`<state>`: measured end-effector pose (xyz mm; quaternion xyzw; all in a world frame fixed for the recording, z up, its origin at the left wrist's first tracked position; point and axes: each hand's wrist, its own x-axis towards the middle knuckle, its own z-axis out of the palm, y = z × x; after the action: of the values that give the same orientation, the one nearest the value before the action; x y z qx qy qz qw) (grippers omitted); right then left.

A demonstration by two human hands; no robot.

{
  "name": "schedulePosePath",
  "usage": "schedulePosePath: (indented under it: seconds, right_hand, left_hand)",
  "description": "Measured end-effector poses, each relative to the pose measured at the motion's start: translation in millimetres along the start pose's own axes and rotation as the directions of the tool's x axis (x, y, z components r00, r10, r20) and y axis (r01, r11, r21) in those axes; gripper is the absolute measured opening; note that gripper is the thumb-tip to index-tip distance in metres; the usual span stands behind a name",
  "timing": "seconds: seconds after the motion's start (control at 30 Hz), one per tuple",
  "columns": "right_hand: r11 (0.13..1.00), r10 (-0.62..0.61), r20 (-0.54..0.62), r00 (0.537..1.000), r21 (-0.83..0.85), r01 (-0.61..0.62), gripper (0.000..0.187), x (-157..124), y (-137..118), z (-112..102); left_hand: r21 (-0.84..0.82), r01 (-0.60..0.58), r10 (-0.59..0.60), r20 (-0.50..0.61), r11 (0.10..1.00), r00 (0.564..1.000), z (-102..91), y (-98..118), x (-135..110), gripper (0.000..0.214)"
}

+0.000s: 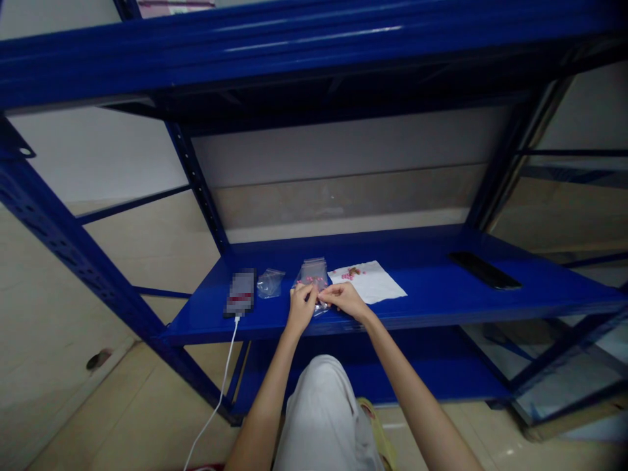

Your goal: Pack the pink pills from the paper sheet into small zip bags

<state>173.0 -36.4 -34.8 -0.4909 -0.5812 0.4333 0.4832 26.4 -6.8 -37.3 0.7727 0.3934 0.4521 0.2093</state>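
Both of my hands meet at the front part of the blue shelf, over clear plastic bags (314, 267) with small pink pieces showing on or in them. My left hand (301, 306) is closed at the near edge of the plastic, thumb and fingers pinched on a bag. My right hand (349, 299) pinches right beside the left fingertips. What lies between its fingers is too small to make out. To the right is a white paper sheet (380, 282), partly behind my right hand, carrying pink bits (350, 275) and a little brownish piece.
Left of the bags lie a crumpled clear bag (270, 283) and a phone (240, 291) with a white cable (226, 373) hanging off the front edge. A black phone (484, 270) rests at the right. Overhead runs a blue upper shelf beam (314, 46); blue posts stand at the sides.
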Motion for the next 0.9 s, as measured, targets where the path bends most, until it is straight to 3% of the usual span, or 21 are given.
schedulePosePath:
  seconds: [0.5, 0.9]
  right_hand:
    - [0.996, -0.083, -0.153, 0.985, -0.026, 0.080, 0.030, -0.8, -2.3, 3.8]
    - [0.998, -0.017, -0.127, 0.992, -0.061, 0.009, 0.016, -0.6, 2.3, 3.2]
  left_hand:
    - [0.181, -0.125, 0.126, 0.011, 0.976, 0.992, 5.0, 3.5, -2.9, 0.019]
    - [0.226, -0.107, 0.114, -0.018, 0.968, 0.993, 6.9, 5.3, -3.3, 0.011]
